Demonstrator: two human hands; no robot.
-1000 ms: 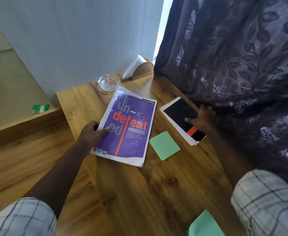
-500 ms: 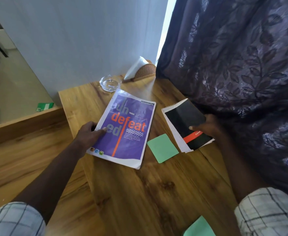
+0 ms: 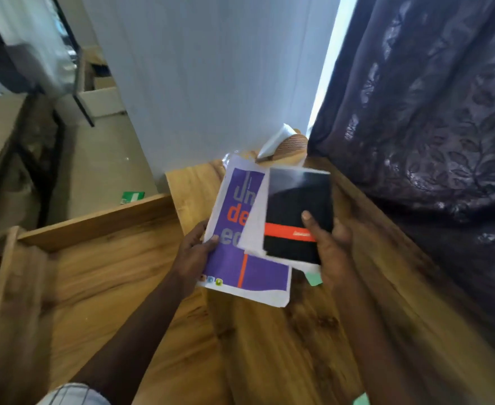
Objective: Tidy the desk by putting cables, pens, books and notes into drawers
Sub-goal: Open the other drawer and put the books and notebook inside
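My left hand [image 3: 193, 252] grips the left edge of a purple booklet [image 3: 234, 258] with orange lettering, lifted off the wooden desk [image 3: 284, 346]. Gripped in my right hand [image 3: 329, 247] is a black notebook [image 3: 296, 206] with an orange band, thumb on its cover, and it overlaps the right part of the booklet. A corner of a green sticky note [image 3: 313, 278] peeks out under the notebook. Another green note [image 3: 361, 400] shows at the bottom edge.
An open wooden drawer [image 3: 88, 273] lies left of the desk, below its top. A woven napkin holder [image 3: 290, 144] stands at the desk's far corner against the white wall. A dark patterned curtain [image 3: 430, 112] hangs along the right side.
Both hands lifted their items off the desk and brought them together; the notebook now overlaps the booklet. The view tilted up and the glass ashtray is hidden.
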